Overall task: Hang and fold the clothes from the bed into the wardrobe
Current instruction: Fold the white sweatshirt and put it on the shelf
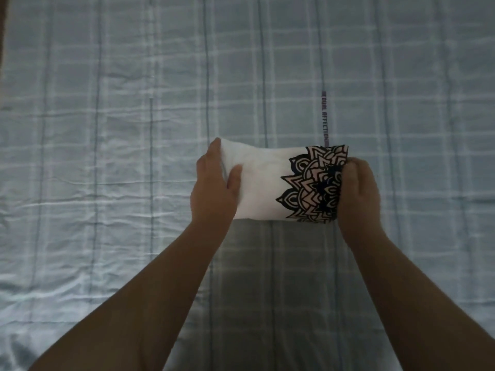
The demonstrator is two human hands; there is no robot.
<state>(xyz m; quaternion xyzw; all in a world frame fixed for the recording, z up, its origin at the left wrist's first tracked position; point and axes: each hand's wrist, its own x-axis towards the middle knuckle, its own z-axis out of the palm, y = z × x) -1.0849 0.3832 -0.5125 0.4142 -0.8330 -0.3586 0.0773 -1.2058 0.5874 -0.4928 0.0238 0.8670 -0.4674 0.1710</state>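
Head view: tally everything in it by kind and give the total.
Garment, white with a black print, folded: 1
Hands: 2, left hand and right hand, each gripping one end of it
Bed sheet, checked: 1
Total: 4

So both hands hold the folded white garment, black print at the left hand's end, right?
No: the head view shows the black print at the end the right hand grips; the left hand grips the plain end of the folded white garment.
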